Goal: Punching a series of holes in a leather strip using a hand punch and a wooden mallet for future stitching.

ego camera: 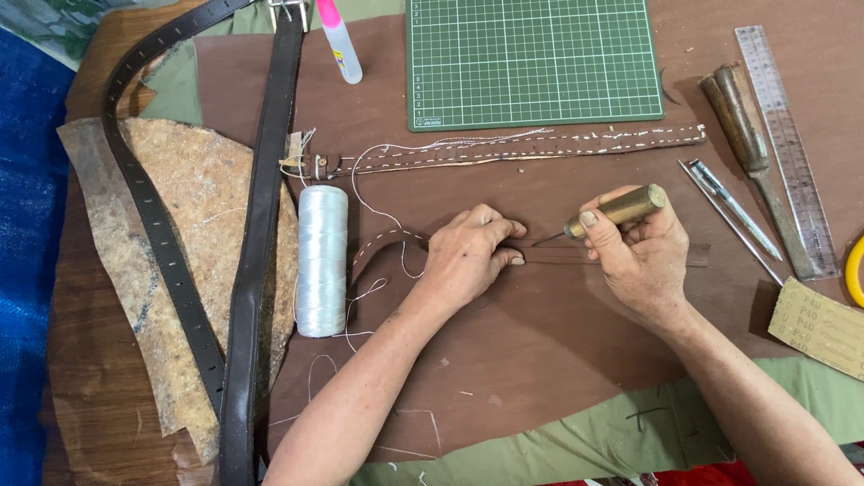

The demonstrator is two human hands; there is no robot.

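Your awl meets the strap at frame centre.
Your left hand [472, 256] presses the thin brown leather strap [549, 255] flat; your right hand [637, 255] grips the brass-handled awl [610, 213]. A white thread spool [321, 261] lies left, steel ruler [786, 148] right.

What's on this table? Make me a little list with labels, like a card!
Left hand: left hand presses flat on a brown leather strap
Right hand: right hand grips a brass-handled awl, tip near the strap
Thread: white spool lying left of the hands
Behind: stitched strap, green cutting mat
Right side: metal ruler, wooden-handled tool
Left side: dark belt
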